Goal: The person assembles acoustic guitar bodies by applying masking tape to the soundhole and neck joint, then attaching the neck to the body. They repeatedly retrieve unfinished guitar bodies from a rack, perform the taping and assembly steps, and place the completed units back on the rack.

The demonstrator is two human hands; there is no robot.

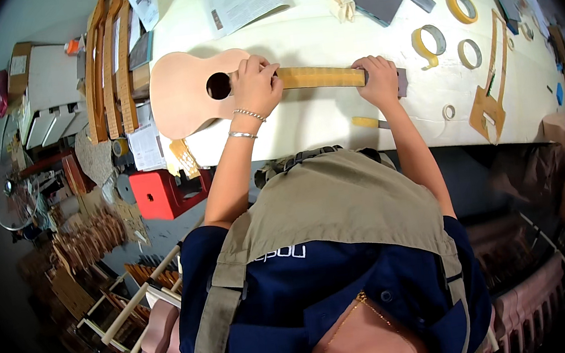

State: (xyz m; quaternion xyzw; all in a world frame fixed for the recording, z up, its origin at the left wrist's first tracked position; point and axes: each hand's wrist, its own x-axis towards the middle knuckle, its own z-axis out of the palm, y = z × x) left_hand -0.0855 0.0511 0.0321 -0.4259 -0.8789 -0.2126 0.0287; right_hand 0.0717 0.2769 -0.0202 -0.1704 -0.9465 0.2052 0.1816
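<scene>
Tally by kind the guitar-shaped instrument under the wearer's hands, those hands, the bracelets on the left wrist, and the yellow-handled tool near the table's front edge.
Guitar-shaped instrument: 1
Wearer's hands: 2 (left hand, right hand)
Bracelets: 2 (beaded bracelet, plain bracelet)
Yellow-handled tool: 1
Total: 6

From the wearer's head, we look steeply down and forward through a wide fisheye lens: the apron point(340, 198) looms close below us, the left hand point(258, 86) and right hand point(379, 80) farther out, the table point(311, 122) curving across our upper view.
</scene>
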